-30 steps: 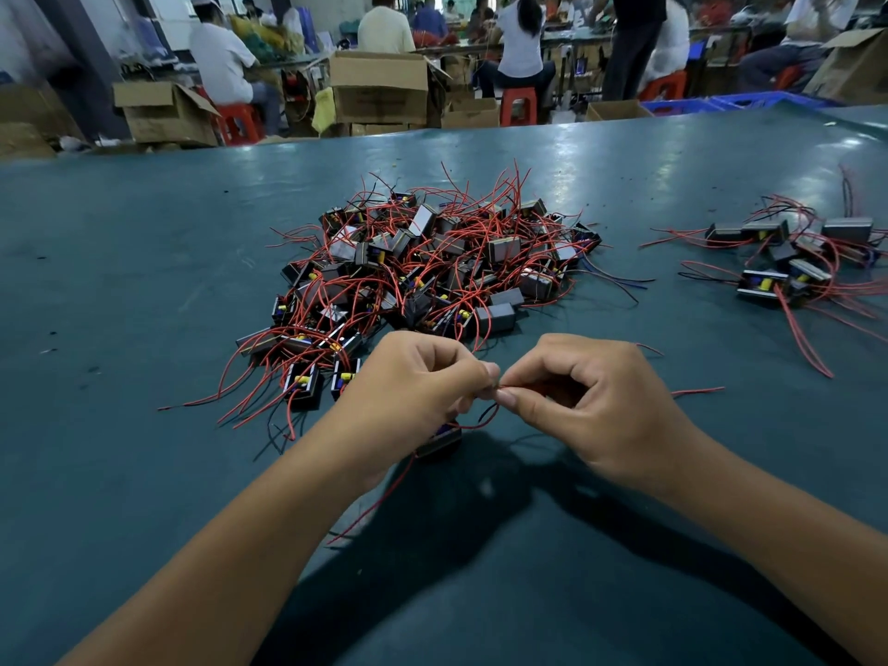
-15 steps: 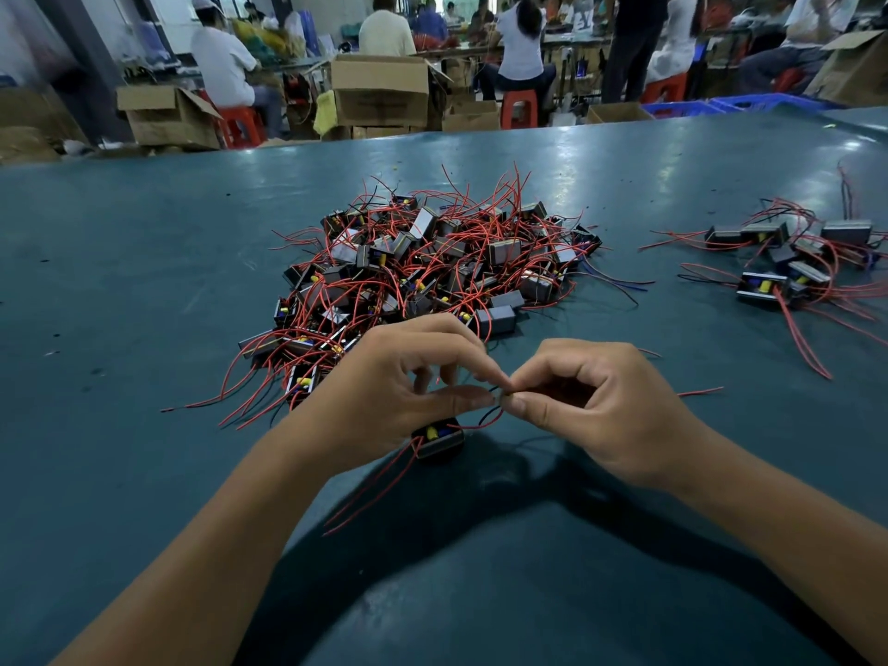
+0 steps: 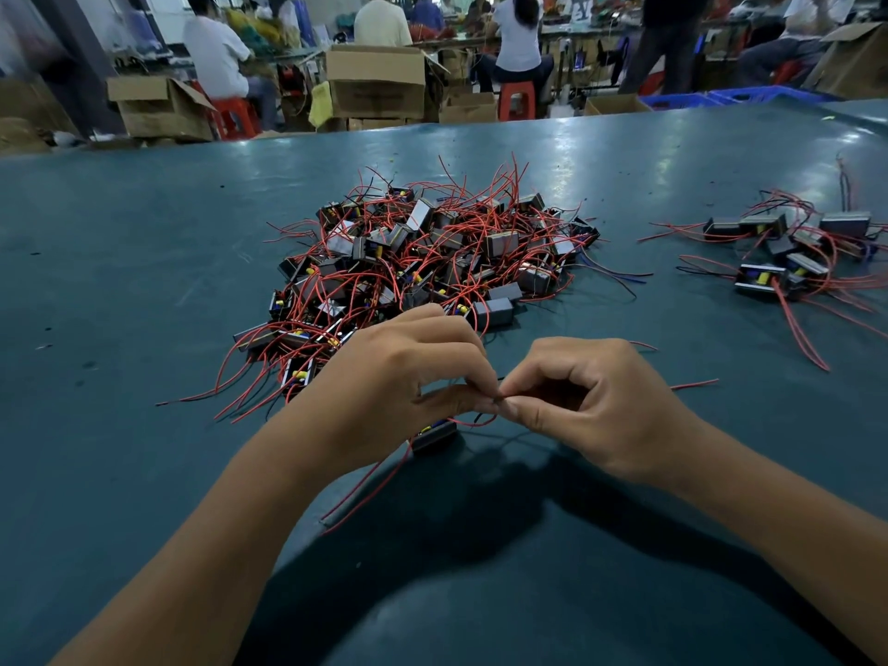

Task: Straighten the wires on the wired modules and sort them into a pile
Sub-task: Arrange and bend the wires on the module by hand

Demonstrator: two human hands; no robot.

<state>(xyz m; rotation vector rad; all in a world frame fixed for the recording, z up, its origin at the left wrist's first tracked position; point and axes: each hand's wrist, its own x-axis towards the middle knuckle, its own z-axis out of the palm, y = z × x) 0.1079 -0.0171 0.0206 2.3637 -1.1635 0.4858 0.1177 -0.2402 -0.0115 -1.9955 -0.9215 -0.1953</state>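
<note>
Both hands are working at 6 o'clock of the teal table [image 3: 144,242], fingertips meeting just above its surface. The left hand [image 3: 403,377] is curling its fingers and pinching a thin wire [image 3: 473,422] between thumb and forefinger; the right hand [image 3: 591,401] is curling likewise and pinching the same wire at the point where the two thumbs are touching. A short red loop of that wire is sagging below the pinch and running back to a small dark module [image 3: 435,436], which is sitting under the left hand, partly hidden by it; I cannot tell whether it is resting on the table or hanging just above. Further red leads [image 3: 365,492] from it are trailing toward 7 o'clock across the table. The large unsorted heap [image 3: 432,262] of modules with tangled red wires is lying at 12 o'clock of the hands, its near edge just beyond the left knuckles. A smaller pile [image 3: 788,252] is lying at 2 o'clock, well apart from the heap, its wires fanning mostly rightward. One loose red wire piece [image 3: 694,384] is lying at 3 o'clock of the right hand. Beyond the far table edge, cardboard boxes [image 3: 375,81] are standing and people are sitting on red stools [image 3: 516,99].
</note>
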